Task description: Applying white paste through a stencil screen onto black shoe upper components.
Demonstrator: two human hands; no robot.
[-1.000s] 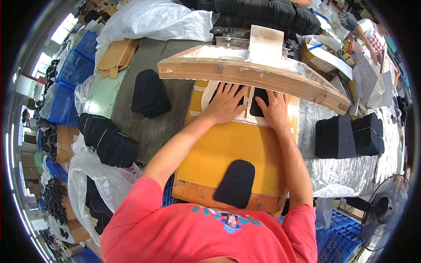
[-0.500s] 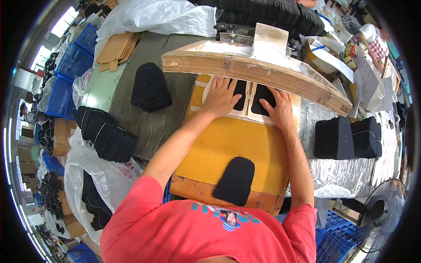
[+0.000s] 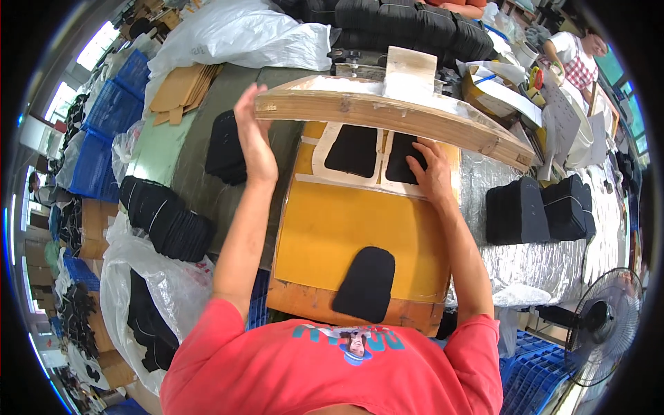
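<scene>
A white template [image 3: 319, 163] with two cut-outs lies on the yellow board [image 3: 346, 218], under a raised wooden screen frame [image 3: 373, 112]. Black fabric pieces fill both cut-outs, the left piece [image 3: 353, 152] fully in sight. My right hand [image 3: 434, 169] rests over the right piece [image 3: 399, 162], its fingers spread and slightly bent. At the frame's left end is my left hand [image 3: 254, 142], fingers stretched upward and a little blurred; whether it touches the wood I cannot tell. A single black piece [image 3: 366, 283] lies near the board's front edge.
Black stacks stand to the left [image 3: 225, 149], further left [image 3: 166, 218] and to the right [image 3: 517, 211]. Brown card shapes [image 3: 181, 90] lie at the back left. A fan [image 3: 605, 325] stands at the lower right. A co-worker [image 3: 574, 59] is at the back right.
My left hand has lifted off the left black piece and moved left to the frame's end. The right hand remains over the right piece. The view has shifted slightly.
</scene>
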